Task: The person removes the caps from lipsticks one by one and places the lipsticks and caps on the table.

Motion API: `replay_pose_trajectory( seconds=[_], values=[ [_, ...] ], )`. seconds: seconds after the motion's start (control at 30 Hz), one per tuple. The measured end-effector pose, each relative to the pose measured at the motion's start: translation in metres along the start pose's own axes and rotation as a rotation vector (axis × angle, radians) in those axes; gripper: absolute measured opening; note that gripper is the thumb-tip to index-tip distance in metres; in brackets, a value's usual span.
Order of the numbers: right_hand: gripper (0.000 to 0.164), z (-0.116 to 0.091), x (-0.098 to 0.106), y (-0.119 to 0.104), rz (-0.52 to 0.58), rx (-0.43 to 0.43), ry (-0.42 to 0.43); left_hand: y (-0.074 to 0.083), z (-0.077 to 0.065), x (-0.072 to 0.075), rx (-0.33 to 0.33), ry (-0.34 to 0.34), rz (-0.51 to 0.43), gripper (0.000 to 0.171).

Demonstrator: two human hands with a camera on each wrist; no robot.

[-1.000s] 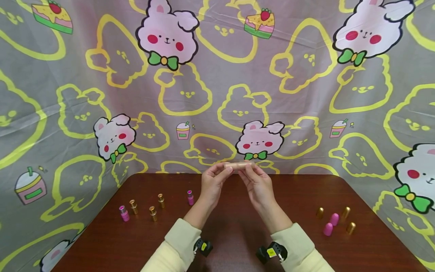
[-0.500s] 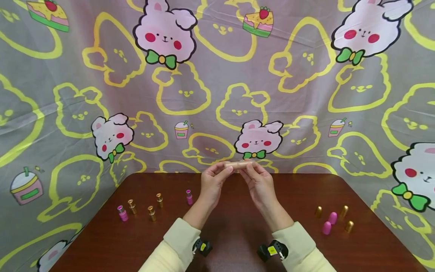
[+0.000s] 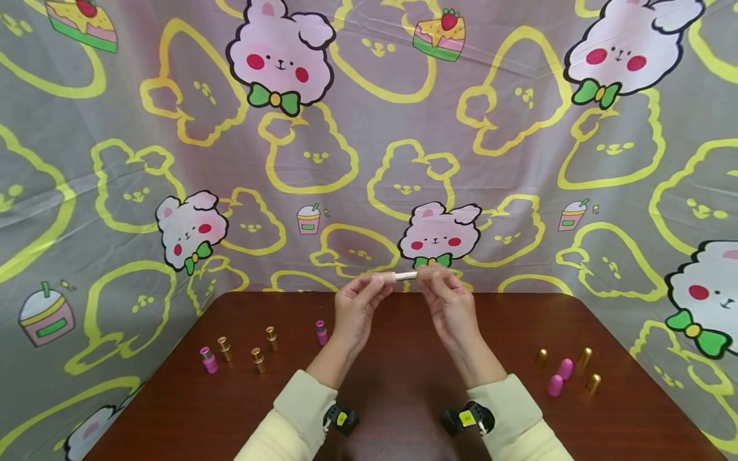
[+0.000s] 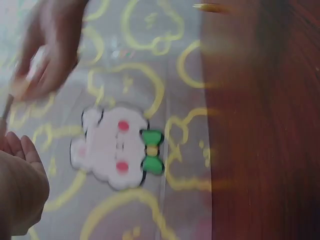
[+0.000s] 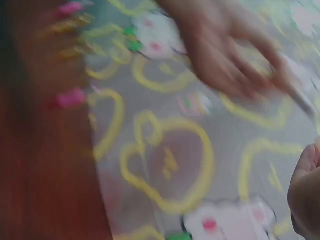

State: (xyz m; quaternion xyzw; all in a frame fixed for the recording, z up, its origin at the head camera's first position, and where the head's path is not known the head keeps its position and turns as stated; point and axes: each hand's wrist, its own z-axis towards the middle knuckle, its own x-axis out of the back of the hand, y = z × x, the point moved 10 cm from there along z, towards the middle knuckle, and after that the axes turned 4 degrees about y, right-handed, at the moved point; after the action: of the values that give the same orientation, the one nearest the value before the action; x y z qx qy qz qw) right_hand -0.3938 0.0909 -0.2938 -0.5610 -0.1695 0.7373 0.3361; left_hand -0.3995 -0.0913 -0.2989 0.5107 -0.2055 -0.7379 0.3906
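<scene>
Above the far edge of the table, my left hand (image 3: 354, 310) pinches the beige base of a lipstick tube (image 3: 389, 277) lying level. A bright silver inner collar (image 3: 406, 276) shows to the right of that base. My right hand (image 3: 452, 310) pinches the matching beige cap (image 3: 425, 274), partly hidden by blurred fingers, with its mouth right at the collar's end. In the right wrist view, the left hand (image 5: 225, 55) and the silver collar (image 5: 302, 102) are blurred. The left wrist view catches the right hand (image 4: 55, 45) at upper left.
On the left of the brown table (image 3: 398, 371) stand uncapped lipstick tubes, pink (image 3: 209, 360) and gold (image 3: 257, 360). Pink caps (image 3: 555, 385) and gold caps (image 3: 593, 383) stand on the right. A cartoon-printed cloth (image 3: 357, 160) hangs around the back and sides.
The hands have moved apart slightly, the left one leftward and the right one rightward. The cap has slid away from the base, exposing the silver collar.
</scene>
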Motion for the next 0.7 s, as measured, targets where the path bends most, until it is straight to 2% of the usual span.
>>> replay_pose_trajectory(
  seconds=[0.13, 0.2, 0.37, 0.57, 0.7],
  values=[
    [0.018, 0.008, 0.024, -0.028, 0.077, 0.072, 0.059, 0.009, 0.003, 0.021, 0.002, 0.035, -0.035, 0.023],
    [0.016, 0.010, 0.032, -0.035, 0.078, 0.061, 0.075, 0.011, 0.003, 0.027, 0.018, 0.031, -0.036, 0.023],
    [0.016, 0.009, 0.041, -0.035, 0.054, 0.004, 0.074, 0.015, 0.003, 0.031, 0.040, 0.016, -0.063, 0.020],
    [0.020, 0.008, 0.049, -0.038, 0.035, 0.023, 0.059, 0.013, 0.000, 0.040, 0.062, 0.027, -0.058, 0.008],
    [0.019, 0.007, 0.056, -0.040, 0.033, -0.006, 0.069, 0.010, -0.003, 0.048, 0.089, 0.045, -0.047, 0.008]
  ],
)
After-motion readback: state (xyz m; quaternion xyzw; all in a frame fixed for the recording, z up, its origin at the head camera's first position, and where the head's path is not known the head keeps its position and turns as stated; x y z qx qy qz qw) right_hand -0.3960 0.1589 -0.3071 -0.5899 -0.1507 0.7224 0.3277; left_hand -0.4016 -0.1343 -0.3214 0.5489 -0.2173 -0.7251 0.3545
